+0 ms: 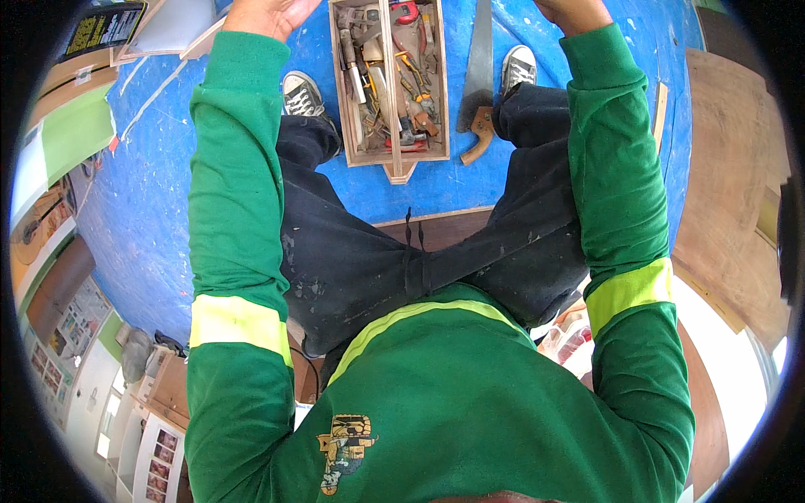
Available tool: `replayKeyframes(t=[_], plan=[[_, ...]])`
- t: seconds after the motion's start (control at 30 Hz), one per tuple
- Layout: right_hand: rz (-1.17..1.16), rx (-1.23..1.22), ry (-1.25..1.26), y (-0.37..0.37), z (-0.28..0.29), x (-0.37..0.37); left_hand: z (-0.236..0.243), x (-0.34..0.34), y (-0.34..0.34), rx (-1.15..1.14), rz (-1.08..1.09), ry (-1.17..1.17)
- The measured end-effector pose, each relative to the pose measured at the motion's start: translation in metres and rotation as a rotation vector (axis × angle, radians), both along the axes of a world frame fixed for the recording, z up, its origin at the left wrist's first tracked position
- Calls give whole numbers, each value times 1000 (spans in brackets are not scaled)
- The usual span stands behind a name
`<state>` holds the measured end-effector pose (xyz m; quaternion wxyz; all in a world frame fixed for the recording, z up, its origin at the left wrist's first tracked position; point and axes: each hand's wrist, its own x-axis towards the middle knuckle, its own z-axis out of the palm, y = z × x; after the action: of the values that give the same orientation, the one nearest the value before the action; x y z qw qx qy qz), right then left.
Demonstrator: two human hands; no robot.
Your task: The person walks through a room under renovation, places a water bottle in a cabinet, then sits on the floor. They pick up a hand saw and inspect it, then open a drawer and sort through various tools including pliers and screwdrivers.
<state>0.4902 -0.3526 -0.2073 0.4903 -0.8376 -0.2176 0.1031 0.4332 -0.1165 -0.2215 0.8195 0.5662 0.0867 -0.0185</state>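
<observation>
Both my arms, in green sleeves, stretch forward to the top edge of the view. My left hand (270,13) shows only its wrist and heel, left of the toolbox; its fingers are cut off. On the other side, just the wrist and back part of my right hand (573,12) are visible. Between them, on the floor, stands an open wooden toolbox (341,109) with a central bar, full of pliers, a hammer and other hand tools. A handsaw (479,75) with a wooden handle lies beside it, near my right shoe. Whether either hand holds anything is out of sight.
A blue sheet (159,243) covers the floor. My shoes (303,95) stand either side of the toolbox and saw. A wooden strip (660,117) and large brown boards (725,184) are at the right. Boards, shelving and boxes (172,390) line the left.
</observation>
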Motion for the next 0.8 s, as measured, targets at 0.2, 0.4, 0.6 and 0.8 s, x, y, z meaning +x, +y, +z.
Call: replayKeyframes(t=[0.2,0.4,0.6,0.8], plan=[[-172,239,392,-6,0,7,-3,3,1,-66,-53,36],[-126,959,988,-6,-9,20,-22,-1,-1,-174,-156,121],[-91,825,777,-1,-13,15,-19,-5,-14,-209,-164,151],[-60,783,736,-3,-15,17,-18,-3,-10,-318,-168,151]])
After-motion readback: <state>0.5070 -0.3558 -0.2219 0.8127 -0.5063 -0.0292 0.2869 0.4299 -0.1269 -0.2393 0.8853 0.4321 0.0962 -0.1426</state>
